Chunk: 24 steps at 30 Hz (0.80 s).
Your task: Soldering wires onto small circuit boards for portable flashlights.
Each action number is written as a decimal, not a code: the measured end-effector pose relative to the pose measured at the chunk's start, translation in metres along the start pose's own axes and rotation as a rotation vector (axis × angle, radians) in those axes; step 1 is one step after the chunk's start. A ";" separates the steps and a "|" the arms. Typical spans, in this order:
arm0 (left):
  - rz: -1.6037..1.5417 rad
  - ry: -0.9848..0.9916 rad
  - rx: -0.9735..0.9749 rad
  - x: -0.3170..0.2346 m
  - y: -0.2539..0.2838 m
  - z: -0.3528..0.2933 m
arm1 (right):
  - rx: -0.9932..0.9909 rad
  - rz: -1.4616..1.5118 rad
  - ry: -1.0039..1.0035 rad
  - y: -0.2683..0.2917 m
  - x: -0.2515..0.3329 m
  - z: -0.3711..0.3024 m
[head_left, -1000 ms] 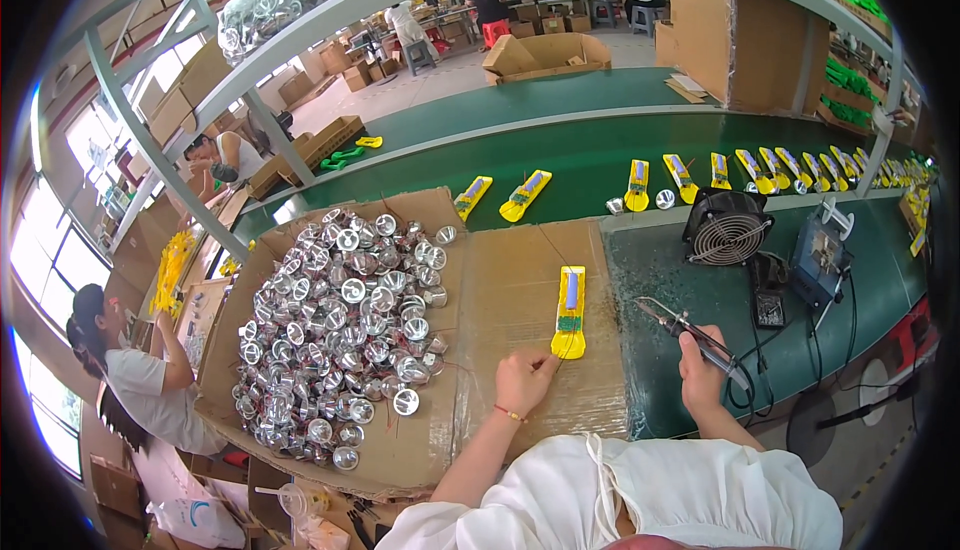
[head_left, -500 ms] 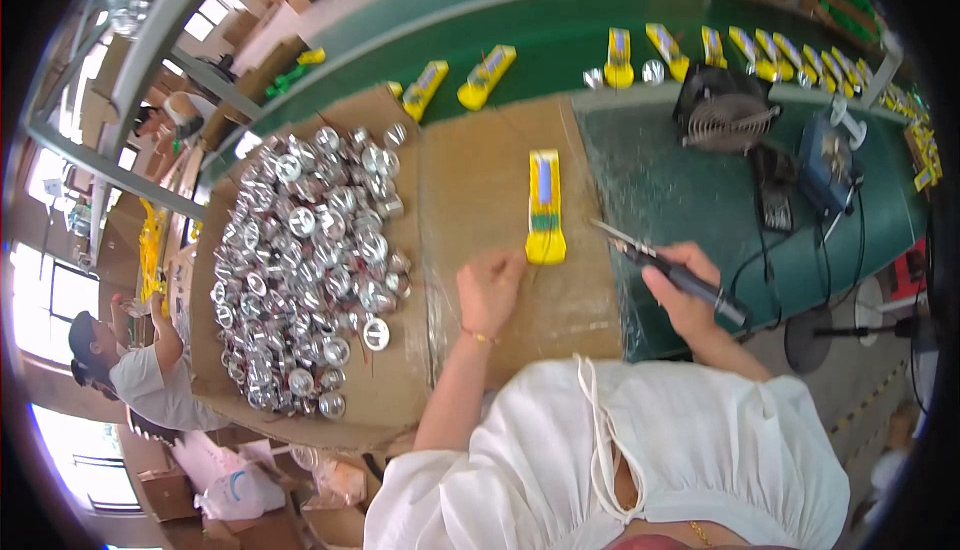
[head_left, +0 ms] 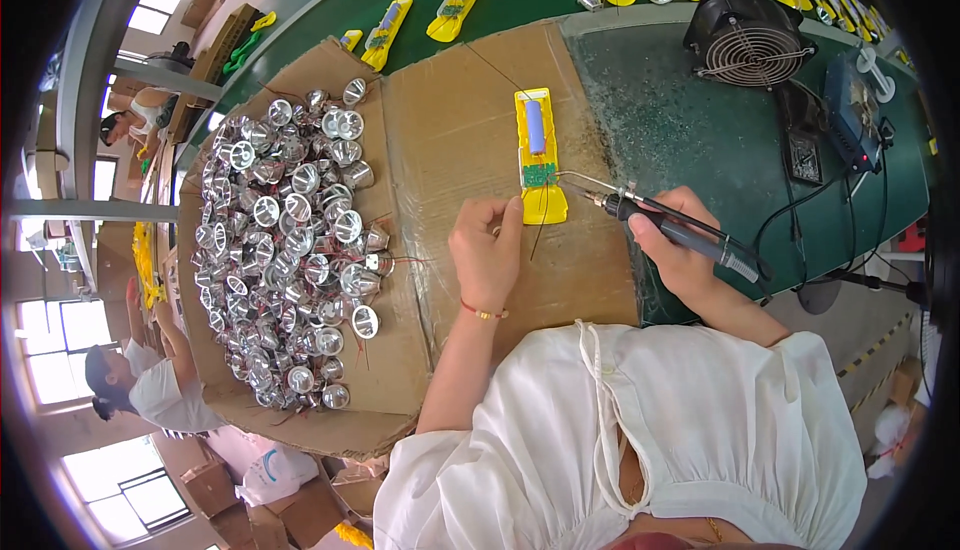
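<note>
A yellow flashlight housing [head_left: 544, 212] lies on the cardboard in front of me. It holds a purple cylindrical cell [head_left: 535, 128] and a small green circuit board [head_left: 538, 176], with thin dark wires near its lower end. My right hand [head_left: 684, 248] is wrapped around a soldering iron [head_left: 705, 244] fitted with a thin bent metal tube. The iron's tip and tube reach the board's right side. Beside the housing's lower left edge, my left hand [head_left: 486, 252] is closed, thumb against curled fingers. Whatever it pinches, if anything, is hidden.
Left is a cardboard box [head_left: 395, 380] with many silver reflector cups [head_left: 297, 207]. A fan [head_left: 748, 42] and a blue soldering station [head_left: 853, 115] with cables stand at right. More yellow housings [head_left: 461, 7] line the green surface beyond. Other people work at far left.
The soldering iron has moved left and its tip now meets the circuit board. My left hand has come closer to the housing's edge. The whole view has shifted.
</note>
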<state>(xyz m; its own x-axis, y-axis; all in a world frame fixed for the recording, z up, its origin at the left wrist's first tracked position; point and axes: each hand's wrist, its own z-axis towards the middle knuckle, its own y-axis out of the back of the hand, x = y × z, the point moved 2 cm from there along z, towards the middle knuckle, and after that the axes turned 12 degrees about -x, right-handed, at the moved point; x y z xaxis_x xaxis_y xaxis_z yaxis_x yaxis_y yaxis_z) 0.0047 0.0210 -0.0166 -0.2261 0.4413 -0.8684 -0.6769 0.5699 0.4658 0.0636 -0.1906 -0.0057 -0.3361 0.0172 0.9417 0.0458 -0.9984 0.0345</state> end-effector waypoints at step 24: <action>-0.037 -0.093 0.031 -0.002 -0.014 0.014 | 0.076 -0.005 -0.185 -0.019 -0.021 0.007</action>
<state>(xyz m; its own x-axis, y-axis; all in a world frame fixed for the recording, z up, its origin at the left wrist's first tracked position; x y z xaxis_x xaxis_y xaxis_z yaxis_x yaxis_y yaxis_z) 0.0245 0.0216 -0.0190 -0.1343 0.4814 -0.8661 -0.6613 0.6074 0.4402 0.0766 -0.1713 -0.0232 -0.1585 0.0388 0.9866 0.1173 -0.9914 0.0579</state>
